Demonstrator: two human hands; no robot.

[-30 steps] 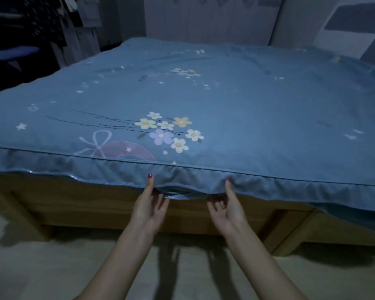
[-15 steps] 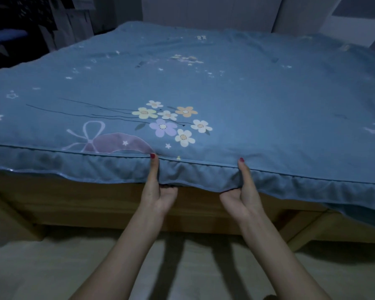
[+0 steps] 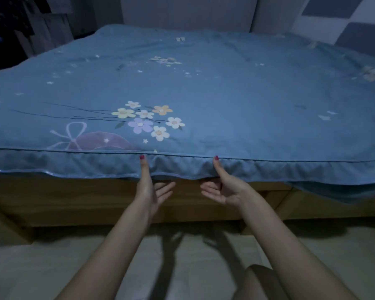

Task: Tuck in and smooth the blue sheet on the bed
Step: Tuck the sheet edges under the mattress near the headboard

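The blue sheet point(image 3: 236, 100) lies spread over the whole top of the bed, mostly flat, with a piped seam running along the near edge and a gathered skirt hanging below it. A cluster of printed flowers point(image 3: 147, 121) sits near the front, left of centre, beside a pale purple crescent and a ribbon bow point(image 3: 73, 135); smaller stars and a fainter flower group further back are hard to read in the dim light.

At the middle of the near edge the skirt is lifted slightly into a shallow arch between the two hands. The left hand point(image 3: 152, 187) has its thumb pressed upright against the outside of the skirt, the red nail just under the seam, while its fingers point(image 3: 166, 190) are loosely spread below the hem, palm turned inward. The right hand point(image 3: 223, 189) mirrors it: thumb up on the cloth, nail at the seam, the fingers partly curled with their upper ends passing under the hem. Whether either hand truly pinches the fabric between thumb and fingers cannot be told, since the hem hides the contact.

To the right the sheet sags off the frame in a loose, darker fold point(image 3: 342, 189). The wooden bed frame point(image 3: 74, 202) shows beneath the skirt, its legs in shadow. Both forearms throw shadows on the pale floor point(image 3: 20, 269). A knee point(image 3: 258, 280) enters at the bottom edge, cut off. The left background is too dark to make out.
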